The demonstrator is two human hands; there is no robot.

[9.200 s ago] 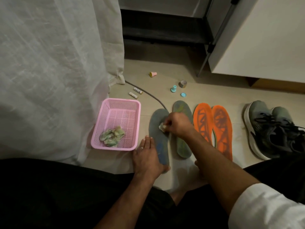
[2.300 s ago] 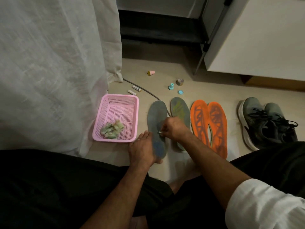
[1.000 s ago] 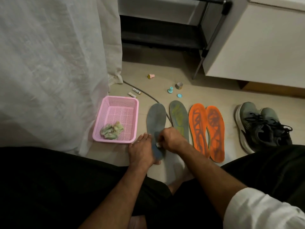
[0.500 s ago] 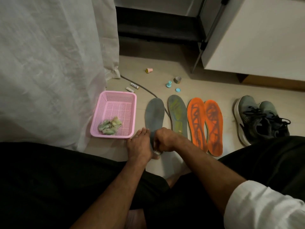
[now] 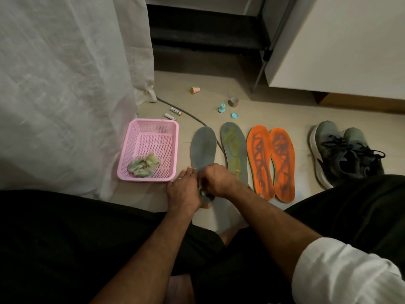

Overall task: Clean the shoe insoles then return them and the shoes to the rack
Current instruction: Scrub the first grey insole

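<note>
Wiping in hand: left hand (image 5: 183, 192) presses the grey insole (image 5: 203, 148) flat; right hand (image 5: 217, 180) apparently clamps a wipe at its heel. Next, the neighbouring insole.

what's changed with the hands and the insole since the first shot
The right hand, gripping a small wipe, has worked from the toe half of the grey insole down to its heel. The left hand still presses the heel end. Pink basket, orange insoles and shoes lie as before.
</note>
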